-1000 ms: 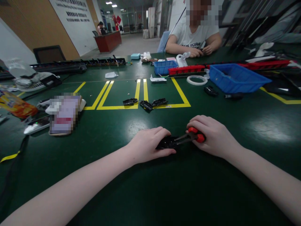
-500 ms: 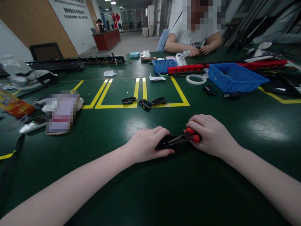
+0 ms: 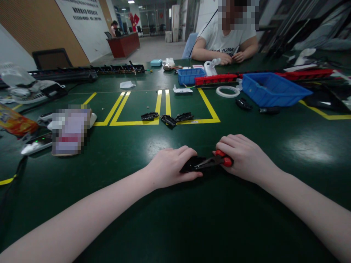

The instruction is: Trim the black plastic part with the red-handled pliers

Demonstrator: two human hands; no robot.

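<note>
Between the thumb and fingers of my left hand is a black plastic part, partly covered by the hand. My right hand is closed around the red handles of needle-nose pliers. Their dark jaws point left, with the tips at the black part; I cannot make out what the tips grip. Beyond my hands, several similar black pieces lie near the yellow tape: one on the left, one in the middle and one on the right.
A large blue bin and a smaller blue bin stand farther back, near a white tape roll. A phone lies at the left. Across the green table sits a person with hands together.
My hands and the pliers keep nearly the same pose, the plier tips still at the black part. The whole view has shifted very slightly.
</note>
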